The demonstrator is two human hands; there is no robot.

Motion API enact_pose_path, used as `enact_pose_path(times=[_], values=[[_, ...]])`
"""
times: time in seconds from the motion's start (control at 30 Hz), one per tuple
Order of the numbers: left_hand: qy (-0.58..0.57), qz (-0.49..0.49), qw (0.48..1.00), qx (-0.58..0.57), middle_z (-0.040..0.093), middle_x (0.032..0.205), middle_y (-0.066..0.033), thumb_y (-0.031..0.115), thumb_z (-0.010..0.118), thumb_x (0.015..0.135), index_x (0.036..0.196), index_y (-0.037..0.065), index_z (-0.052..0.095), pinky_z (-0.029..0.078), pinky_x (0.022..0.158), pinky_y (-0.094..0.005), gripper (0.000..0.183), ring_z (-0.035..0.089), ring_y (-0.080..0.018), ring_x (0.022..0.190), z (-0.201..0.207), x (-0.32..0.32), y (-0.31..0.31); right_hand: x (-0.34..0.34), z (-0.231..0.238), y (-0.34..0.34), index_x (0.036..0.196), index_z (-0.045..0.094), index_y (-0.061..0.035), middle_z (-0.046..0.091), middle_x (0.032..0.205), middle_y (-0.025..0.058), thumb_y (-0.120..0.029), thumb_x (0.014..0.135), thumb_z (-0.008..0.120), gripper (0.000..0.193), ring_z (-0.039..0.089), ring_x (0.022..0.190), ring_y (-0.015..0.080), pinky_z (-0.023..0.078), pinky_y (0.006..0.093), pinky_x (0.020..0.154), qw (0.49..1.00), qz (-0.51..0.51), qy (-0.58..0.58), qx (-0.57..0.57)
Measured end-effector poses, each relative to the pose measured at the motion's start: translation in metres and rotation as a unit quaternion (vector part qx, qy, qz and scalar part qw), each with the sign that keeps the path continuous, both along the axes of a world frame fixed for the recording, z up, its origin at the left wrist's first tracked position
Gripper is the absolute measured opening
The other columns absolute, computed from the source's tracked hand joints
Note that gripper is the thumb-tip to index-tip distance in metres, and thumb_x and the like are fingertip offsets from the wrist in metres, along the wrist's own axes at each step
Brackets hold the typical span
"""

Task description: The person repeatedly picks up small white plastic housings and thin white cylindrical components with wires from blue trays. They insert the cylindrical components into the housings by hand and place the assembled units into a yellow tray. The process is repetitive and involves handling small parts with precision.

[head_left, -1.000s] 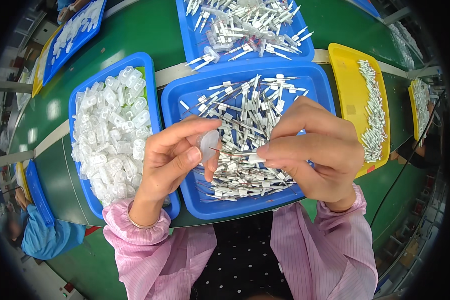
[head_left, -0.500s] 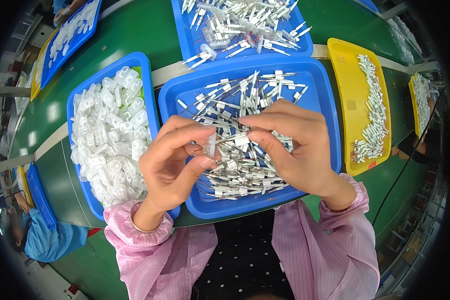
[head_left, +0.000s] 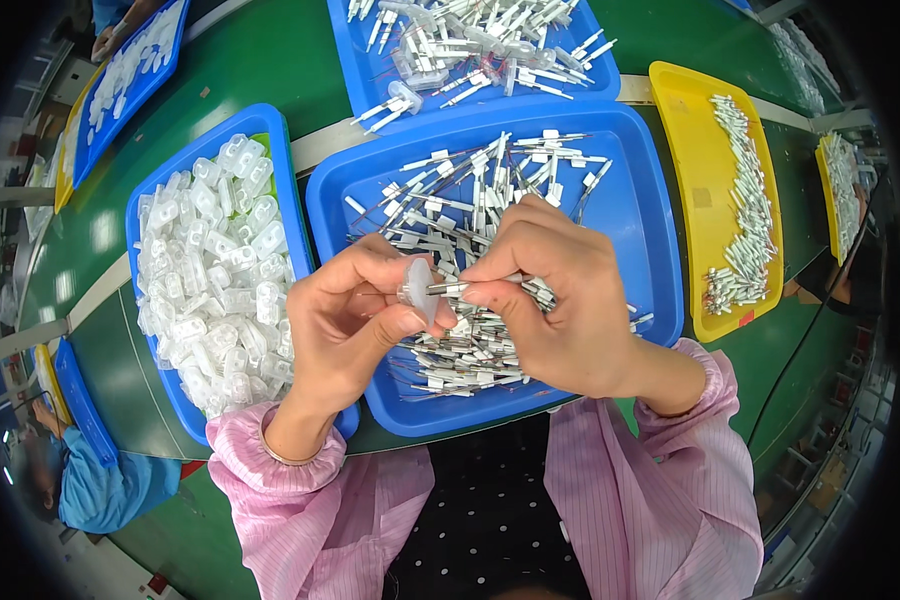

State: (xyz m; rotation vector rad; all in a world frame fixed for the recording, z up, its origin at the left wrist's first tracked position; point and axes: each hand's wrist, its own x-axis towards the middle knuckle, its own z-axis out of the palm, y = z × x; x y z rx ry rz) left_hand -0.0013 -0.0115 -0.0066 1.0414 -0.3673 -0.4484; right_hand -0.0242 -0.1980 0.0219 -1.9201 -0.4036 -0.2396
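My left hand (head_left: 332, 325) pinches a translucent plastic housing (head_left: 419, 287) between thumb and fingers. A thin white stick-like part with wires (head_left: 449, 287) is pinched in my right hand (head_left: 575, 300), its end meeting the housing; how far it goes in, I cannot tell. Both hands are over a blue tray (head_left: 638, 215) that holds a heap of similar stick-like wired parts (head_left: 470, 365) with small white tabs. Left of it, a second blue tray (head_left: 288, 170) is piled with loose translucent housings (head_left: 210, 290).
Beyond the middle tray, another blue tray (head_left: 355, 70) holds housings with sticks attached. A yellow tray (head_left: 695, 190) with short white sticks (head_left: 745, 220) stands at right. More trays and co-workers, one in a blue sleeve (head_left: 120, 490), are around the green table (head_left: 260, 70).
My right hand has moved left and slightly down, bringing the stick-like part to the housing. My left hand has turned the housing so its broad face shows more.
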Motion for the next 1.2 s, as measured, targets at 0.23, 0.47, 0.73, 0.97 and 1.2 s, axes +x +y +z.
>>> enact_pose_path(times=[0.23, 0.47, 0.73, 0.97, 1.2], values=[[-0.072, 0.044, 0.993, 0.085, 0.050, 0.087, -0.0124, -0.009, 0.061, 0.075, 0.096, -0.008, 0.054, 0.053, 0.067, -0.0321, 0.023, 0.061, -0.0224, 0.077, 0.001, -0.009, -0.003, -0.003, -0.001, 0.005, 0.067, 0.054, -0.0008, 0.044, 0.058, 0.0077, 0.008, 0.062, 0.062, 0.013, 0.039, 0.052, 0.0228, 0.029, 0.0321, 0.047, 0.994, -0.020, -0.098, -0.038], [-0.126, 0.030, 0.987, 0.096, 0.049, 0.091, -0.0137, -0.007, 0.059, 0.077, 0.099, -0.009, 0.052, 0.055, 0.069, -0.0311, 0.023, 0.059, -0.0210, 0.078, -0.003, -0.012, -0.009, -0.020, -0.014, 0.004, 0.073, 0.054, 0.0010, 0.043, 0.062, 0.0103, 0.007, 0.061, 0.063, 0.016, 0.039, 0.052, 0.0230, 0.029, 0.0324, 0.044, 0.983, -0.068, -0.164, -0.045], [-0.183, 0.012, 0.975, 0.122, 0.051, 0.092, -0.0143, -0.006, 0.058, 0.078, 0.099, -0.008, 0.052, 0.055, 0.068, -0.0314, 0.022, 0.060, -0.0219, 0.078, 0.000, -0.003, -0.010, -0.019, -0.005, -0.014, 0.078, 0.057, 0.0003, 0.051, 0.069, 0.0101, -0.001, 0.065, 0.068, 0.017, 0.046, 0.058, 0.0233, 0.037, 0.0315, 0.052, 0.994, 0.004, -0.101, -0.045], [0.030, 0.028, 0.998, 0.052, 0.061, 0.083, -0.0141, 0.004, 0.055, 0.083, 0.103, -0.006, 0.052, 0.052, 0.061, -0.0294, 0.022, 0.062, -0.0216, 0.074, 0.000, 0.004, -0.007, 0.000, -0.008, -0.223, 0.122, 0.046, -0.0079, 0.055, 0.107, 0.0217, -0.014, 0.082, 0.052, 0.041, 0.058, 0.090, 0.0358, 0.046, 0.0407, 0.077, 0.684, -0.457, 0.168, -0.543], [0.063, 0.018, 0.997, 0.034, 0.061, 0.083, -0.0142, 0.007, 0.056, 0.084, 0.101, -0.005, 0.052, 0.052, 0.059, -0.0302, 0.022, 0.062, -0.0200, 0.071, -0.001, 0.005, -0.009, -0.027, -0.064, -0.307, 0.119, 0.048, -0.0070, 0.051, 0.106, 0.0271, -0.004, 0.075, 0.052, 0.044, 0.053, 0.093, 0.0402, 0.045, 0.0424, 0.077, 0.696, -0.401, 0.196, -0.563]])
